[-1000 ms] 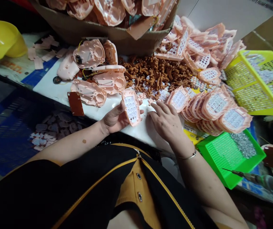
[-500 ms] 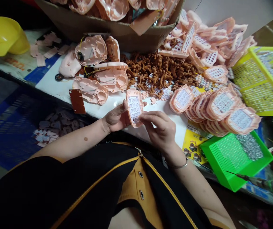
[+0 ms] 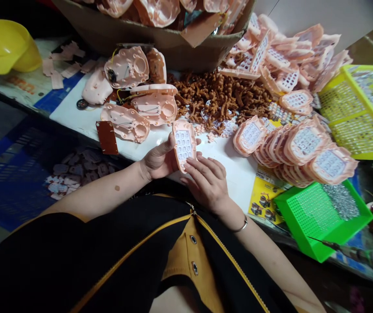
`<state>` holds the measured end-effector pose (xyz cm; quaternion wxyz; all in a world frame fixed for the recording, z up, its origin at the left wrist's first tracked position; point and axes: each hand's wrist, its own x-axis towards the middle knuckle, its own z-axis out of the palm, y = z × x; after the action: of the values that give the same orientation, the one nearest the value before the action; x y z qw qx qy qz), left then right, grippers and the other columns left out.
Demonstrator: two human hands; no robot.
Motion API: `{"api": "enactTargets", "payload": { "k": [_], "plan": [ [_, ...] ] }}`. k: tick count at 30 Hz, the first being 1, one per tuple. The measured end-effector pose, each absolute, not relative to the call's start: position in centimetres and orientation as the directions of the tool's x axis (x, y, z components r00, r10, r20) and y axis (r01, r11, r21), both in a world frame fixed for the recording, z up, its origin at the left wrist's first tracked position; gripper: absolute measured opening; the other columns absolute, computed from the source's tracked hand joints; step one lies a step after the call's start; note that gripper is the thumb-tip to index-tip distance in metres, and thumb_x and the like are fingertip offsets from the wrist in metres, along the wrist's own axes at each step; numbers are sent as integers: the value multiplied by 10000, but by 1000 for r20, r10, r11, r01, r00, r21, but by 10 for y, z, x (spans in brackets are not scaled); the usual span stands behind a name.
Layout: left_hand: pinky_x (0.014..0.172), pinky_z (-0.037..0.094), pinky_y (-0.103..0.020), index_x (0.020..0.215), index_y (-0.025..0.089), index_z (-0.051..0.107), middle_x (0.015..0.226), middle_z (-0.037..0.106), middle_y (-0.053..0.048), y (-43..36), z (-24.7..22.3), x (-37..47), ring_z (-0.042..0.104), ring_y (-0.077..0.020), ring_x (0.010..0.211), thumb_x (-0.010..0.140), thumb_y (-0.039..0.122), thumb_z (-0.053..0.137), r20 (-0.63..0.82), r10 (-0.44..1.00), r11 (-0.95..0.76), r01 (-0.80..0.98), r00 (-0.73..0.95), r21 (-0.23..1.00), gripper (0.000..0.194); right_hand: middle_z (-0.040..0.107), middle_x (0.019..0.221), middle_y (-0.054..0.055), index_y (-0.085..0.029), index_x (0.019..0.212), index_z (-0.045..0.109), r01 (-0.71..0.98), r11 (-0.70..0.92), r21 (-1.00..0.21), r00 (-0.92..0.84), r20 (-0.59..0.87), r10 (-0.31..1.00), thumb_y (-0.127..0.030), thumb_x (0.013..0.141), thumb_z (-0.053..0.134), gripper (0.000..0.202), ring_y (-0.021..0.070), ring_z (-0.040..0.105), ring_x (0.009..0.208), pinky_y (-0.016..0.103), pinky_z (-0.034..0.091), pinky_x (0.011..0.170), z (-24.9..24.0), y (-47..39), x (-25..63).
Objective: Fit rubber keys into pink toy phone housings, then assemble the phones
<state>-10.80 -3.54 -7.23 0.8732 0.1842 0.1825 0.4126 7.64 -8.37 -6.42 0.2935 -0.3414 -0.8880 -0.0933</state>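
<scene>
My left hand [image 3: 159,160] is closed around a pink plastic keypad shell [image 3: 184,141], thumb along its left edge and fingers behind it. The shell is tilted upright, with a pale keypad insert showing rows of square buttons. My right hand [image 3: 208,180] rests its fingertips on the shell's lower right end, fingers stretched out side by side. Its thumb side is partly hidden below them. Close by on the right, stacks of similar pink keypad shells [image 3: 331,164] stand on the white table sheet [image 3: 228,167].
Brown plastic parts [image 3: 219,98] are heaped behind my hands. Pink half shells [image 3: 126,124] with wires lie at left. A cardboard box [image 3: 160,43] stands at the back. A green basket [image 3: 298,217] of screws, a yellow basket [image 3: 339,104] and an electric screwdriver [image 3: 362,254] are at right.
My right hand has gone from a pinch at the shell's lower part to stretched fingers on its lower end, shifting slightly left. The left hand keeps its hold.
</scene>
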Motion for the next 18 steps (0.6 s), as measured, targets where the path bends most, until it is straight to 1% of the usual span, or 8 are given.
{"api": "enactTargets", "payload": {
  "k": [3, 5, 8, 10, 12, 14, 16, 18],
  "plan": [
    [1056, 460, -459, 1296, 183, 602, 1277, 672, -139, -37, -73, -106, 599, -324, 1245, 794, 597, 687, -173, 786, 592, -641, 594, 488, 656, 765, 952, 5, -274, 1062, 679, 668, 744, -23, -537, 678, 503, -179, 893, 639, 198, 148, 662, 902, 342, 477, 963, -62, -81, 76],
    [1026, 486, -455, 1277, 200, 617, 1304, 656, -136, -37, -72, -105, 602, -316, 1234, 778, 626, 686, -155, 780, 589, -628, 606, 508, 660, 749, 884, -1, -280, 1035, 687, 702, 712, 4, -510, 700, 499, -161, 893, 624, 197, 142, 641, 828, 347, 473, 941, -54, -76, 83],
    [958, 531, -458, 1258, 210, 630, 1337, 625, -144, -35, -71, -105, 631, -303, 1166, 729, 658, 710, -129, 766, 586, -602, 629, 543, 698, 727, 851, 32, -285, 993, 712, 866, 500, 29, -369, 711, 598, -254, 915, 597, 142, 185, 619, 823, 394, 460, 885, -37, -62, 106],
    [933, 542, -463, 1267, 210, 622, 1353, 604, -150, -34, -71, -106, 647, -288, 1121, 734, 657, 704, -130, 770, 580, -600, 624, 551, 701, 712, 840, 55, -273, 961, 722, 948, 313, 63, -266, 697, 666, -325, 937, 558, 175, 215, 601, 821, 409, 442, 830, -28, -50, 126],
    [926, 541, -462, 1269, 207, 619, 1344, 601, -151, -34, -70, -106, 654, -273, 1094, 763, 645, 684, -130, 776, 575, -606, 618, 550, 672, 698, 828, 73, -252, 920, 727, 978, 182, 102, -203, 675, 709, -362, 950, 523, 234, 232, 574, 804, 411, 416, 778, -23, -38, 143],
    [919, 541, -453, 1262, 209, 623, 1324, 608, -148, -33, -70, -106, 657, -264, 1073, 772, 631, 683, -123, 773, 576, -608, 622, 546, 649, 677, 798, 81, -240, 849, 726, 983, 123, 140, -184, 644, 742, -364, 954, 498, 280, 239, 543, 781, 412, 393, 736, -23, -31, 154],
    [910, 542, -439, 1257, 211, 628, 1313, 612, -145, -33, -70, -106, 656, -259, 1062, 769, 621, 693, -114, 770, 577, -610, 628, 543, 640, 662, 800, 89, -232, 775, 719, 978, 118, 174, -200, 593, 780, -364, 949, 495, 313, 243, 522, 782, 410, 379, 714, -24, -28, 159],
    [904, 543, -427, 1251, 211, 634, 1307, 612, -144, -34, -70, -106, 653, -255, 1056, 766, 612, 701, -106, 766, 581, -612, 634, 538, 634, 668, 861, 99, -221, 757, 719, 972, 134, 194, -220, 544, 809, -384, 947, 501, 332, 245, 518, 805, 407, 379, 714, -21, -29, 159]
  ]
}}
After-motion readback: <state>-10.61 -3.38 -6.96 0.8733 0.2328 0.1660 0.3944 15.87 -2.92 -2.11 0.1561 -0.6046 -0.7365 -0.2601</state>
